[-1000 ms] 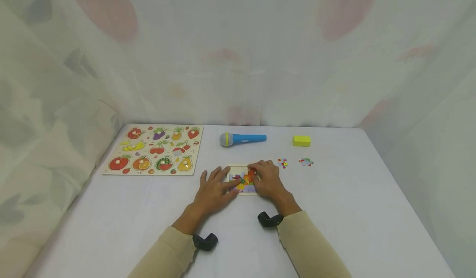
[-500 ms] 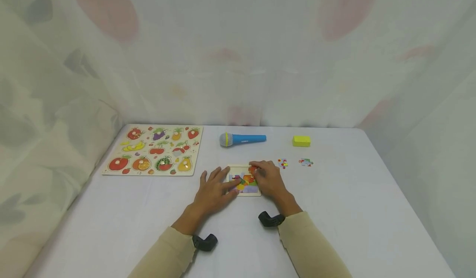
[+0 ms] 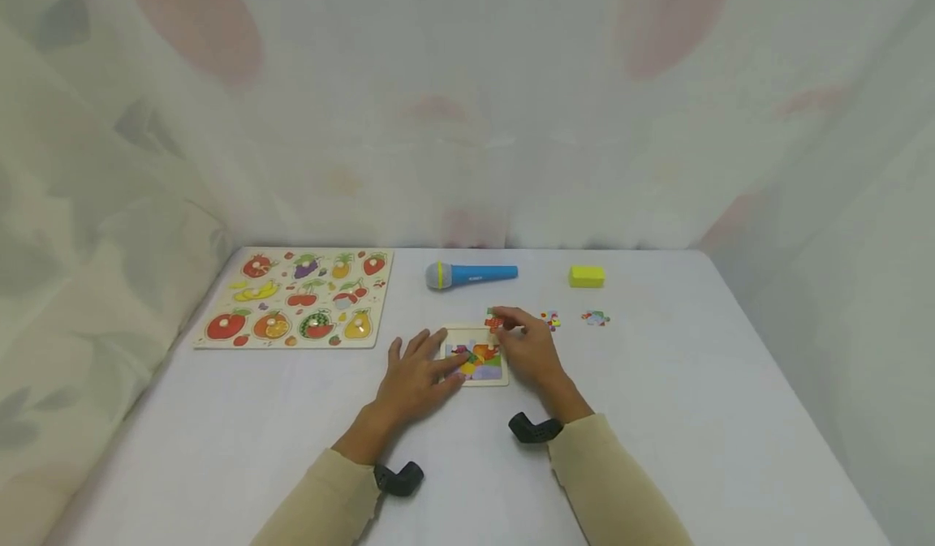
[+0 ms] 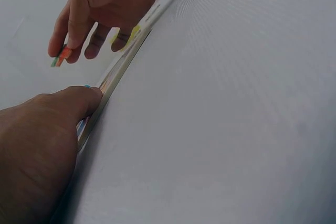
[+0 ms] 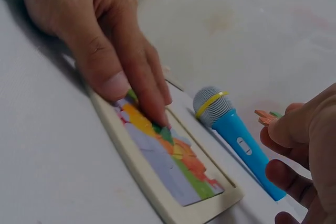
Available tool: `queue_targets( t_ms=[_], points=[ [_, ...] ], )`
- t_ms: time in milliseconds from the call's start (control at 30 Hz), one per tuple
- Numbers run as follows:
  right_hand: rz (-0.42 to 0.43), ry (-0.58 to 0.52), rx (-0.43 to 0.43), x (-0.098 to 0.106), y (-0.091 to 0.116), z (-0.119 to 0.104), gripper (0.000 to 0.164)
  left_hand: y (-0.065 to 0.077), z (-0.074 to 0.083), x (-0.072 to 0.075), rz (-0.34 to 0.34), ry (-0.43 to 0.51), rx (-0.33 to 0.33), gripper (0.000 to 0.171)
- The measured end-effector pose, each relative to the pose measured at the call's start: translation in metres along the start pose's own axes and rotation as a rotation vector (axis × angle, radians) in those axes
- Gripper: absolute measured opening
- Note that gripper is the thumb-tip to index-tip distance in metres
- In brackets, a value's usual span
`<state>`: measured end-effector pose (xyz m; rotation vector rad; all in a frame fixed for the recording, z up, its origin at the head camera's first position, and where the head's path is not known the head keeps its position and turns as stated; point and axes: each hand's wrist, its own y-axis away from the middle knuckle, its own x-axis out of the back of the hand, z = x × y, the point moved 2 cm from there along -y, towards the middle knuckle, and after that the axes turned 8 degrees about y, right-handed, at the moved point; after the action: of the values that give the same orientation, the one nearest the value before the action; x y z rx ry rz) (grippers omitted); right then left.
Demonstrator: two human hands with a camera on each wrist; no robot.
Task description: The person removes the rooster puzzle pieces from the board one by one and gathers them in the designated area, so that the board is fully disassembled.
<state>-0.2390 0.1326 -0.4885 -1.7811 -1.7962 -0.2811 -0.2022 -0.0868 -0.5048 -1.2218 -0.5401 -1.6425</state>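
Note:
In the head view, a small framed jigsaw puzzle (image 3: 485,383) lies on the table, most of its colourful picture in place, with an uncovered strip along its far side. My left hand (image 3: 415,380) rests on its left part, fingers extended over the pieces and thumb at the near edge. Just past the far right corner, my right hand (image 3: 532,355) pinches a red-and-green jigsaw piece (image 3: 493,319) between thumb and forefinger. The right wrist view shows this piece (image 5: 266,117) held up off the board, its other fingers loosely bent.
Two loose jigsaw pieces lie right of the board, one partly behind my right hand, the other a bluish piece (image 3: 595,318) farther right. A blue toy microphone (image 3: 482,274) and a yellow block (image 3: 587,277) stand behind. A fruit peg board (image 3: 292,298) lies at left.
My right hand has lifted the red-and-green piece away from the board's right side, up and toward the far edge. The left hand stays on the board. The head view has shifted slightly.

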Motion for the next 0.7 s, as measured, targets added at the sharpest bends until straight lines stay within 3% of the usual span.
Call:
queue_targets(
  t_ms=[367,700],
  points=[
    [0.071,-0.036,0.075,0.015,-0.002,-0.01,0.033,0.002,-0.005,-0.001,-0.007,0.014,0.001,0.042],
    [0.064,-0.088,0.036,0.044,0.002,-0.005,0.035,0.001,-0.004,-0.002,0.016,0.031,-0.024,0.041]
  ],
)
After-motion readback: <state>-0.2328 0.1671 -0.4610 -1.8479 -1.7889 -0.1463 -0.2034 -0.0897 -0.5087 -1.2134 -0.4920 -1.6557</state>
